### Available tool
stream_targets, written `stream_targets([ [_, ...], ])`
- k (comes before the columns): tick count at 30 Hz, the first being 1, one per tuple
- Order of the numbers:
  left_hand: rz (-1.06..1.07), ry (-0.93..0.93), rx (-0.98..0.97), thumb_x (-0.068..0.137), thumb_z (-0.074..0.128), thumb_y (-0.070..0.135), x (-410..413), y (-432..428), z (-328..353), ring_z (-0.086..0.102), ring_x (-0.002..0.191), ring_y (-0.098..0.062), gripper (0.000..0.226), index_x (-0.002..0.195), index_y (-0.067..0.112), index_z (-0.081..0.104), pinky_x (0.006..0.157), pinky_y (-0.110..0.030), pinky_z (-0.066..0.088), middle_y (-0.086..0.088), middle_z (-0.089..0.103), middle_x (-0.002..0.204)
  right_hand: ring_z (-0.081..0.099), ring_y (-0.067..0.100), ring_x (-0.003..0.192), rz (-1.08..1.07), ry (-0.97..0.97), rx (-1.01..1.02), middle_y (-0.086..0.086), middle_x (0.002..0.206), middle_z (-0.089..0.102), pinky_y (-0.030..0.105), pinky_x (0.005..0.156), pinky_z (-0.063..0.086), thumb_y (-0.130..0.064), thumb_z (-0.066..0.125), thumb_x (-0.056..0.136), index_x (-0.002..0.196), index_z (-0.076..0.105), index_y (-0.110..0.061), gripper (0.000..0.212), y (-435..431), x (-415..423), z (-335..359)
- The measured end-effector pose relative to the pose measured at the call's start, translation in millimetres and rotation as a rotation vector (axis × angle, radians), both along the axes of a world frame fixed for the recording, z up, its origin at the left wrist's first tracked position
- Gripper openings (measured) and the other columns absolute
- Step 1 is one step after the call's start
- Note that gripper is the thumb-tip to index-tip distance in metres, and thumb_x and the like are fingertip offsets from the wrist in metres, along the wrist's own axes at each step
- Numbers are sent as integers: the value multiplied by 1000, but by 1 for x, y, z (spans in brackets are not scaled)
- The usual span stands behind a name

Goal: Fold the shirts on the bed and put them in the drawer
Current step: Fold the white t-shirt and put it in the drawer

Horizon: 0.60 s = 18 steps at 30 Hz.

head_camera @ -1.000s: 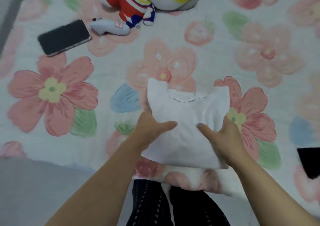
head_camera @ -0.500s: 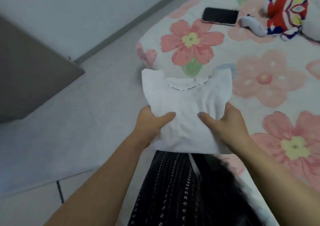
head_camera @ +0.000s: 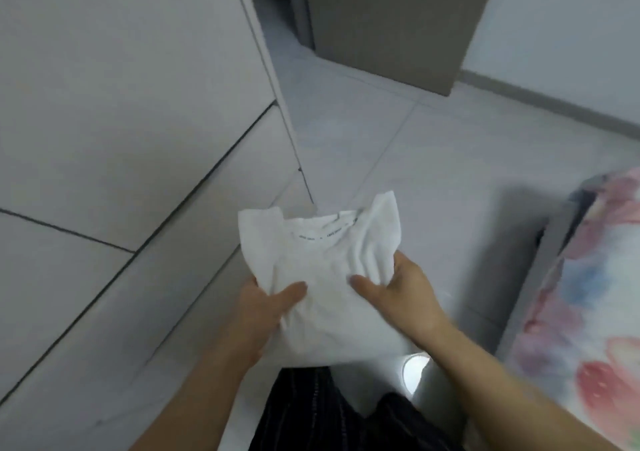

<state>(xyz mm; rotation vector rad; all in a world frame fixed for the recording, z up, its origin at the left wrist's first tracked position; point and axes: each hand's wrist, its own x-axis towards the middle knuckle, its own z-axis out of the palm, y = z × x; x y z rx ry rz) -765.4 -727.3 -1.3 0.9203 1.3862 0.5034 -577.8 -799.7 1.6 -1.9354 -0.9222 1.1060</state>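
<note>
Holding a folded white shirt [head_camera: 322, 277] out in front, the person grips it from both sides. The left hand [head_camera: 263, 308] clamps the left edge, thumb on top and fingers hidden beneath, and the right hand [head_camera: 405, 291] does likewise on the right. The shirt is soft, thin cloth folded to a rough rectangle. Its neckline, with a printed band, faces away, and its two upper corners flare like small wings. Fine creases run beside the right thumb. It hangs in the air above a floor [head_camera: 433, 146] of pale, smooth tiles. To the left are flat white cabinet fronts [head_camera: 104, 104] parted by dark seams. Ahead is a grey-brown door [head_camera: 388, 18]. At the right edge lies the bed [head_camera: 588, 277], its cover printed with blurred pink flowers. Dark clothing [head_camera: 311, 412] shows below the shirt.
</note>
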Motion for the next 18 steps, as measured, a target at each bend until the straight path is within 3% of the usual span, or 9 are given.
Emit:
stream_targets([
  [3,172,-46,-51,67,80,14,-57,11,-7,70,71,-11,29,92,20,66,52,-21,53,7,74,79,58,0,81,218,49,-21,-19,88,60,4,60,39,-35,72,76,102,53,-28,33,50,-50,-7],
  [6,256,-184,-114,52,83,22,-86,13,-14,71,80,-17,49,98,15,67,58,-23,54,-1,74,88,53,-6,78,379,78,-55,-24,85,54,2,58,39,-32,73,75,102,49,-32,36,82,-90,-13],
  [12,632,-275,-110,47,82,15,-72,20,-40,70,83,-19,63,107,11,61,60,-26,55,-6,73,91,51,-9,79,634,110,-82,-21,89,54,1,60,40,-27,73,76,106,48,-27,39,130,-111,-32],
  [18,958,-364,-63,66,71,3,-18,21,-49,70,81,-20,37,102,12,63,61,-28,56,-7,74,89,60,-2,98,1070,331,-206,-13,109,62,17,83,50,-24,71,80,116,47,-31,44,172,-78,-42],
])
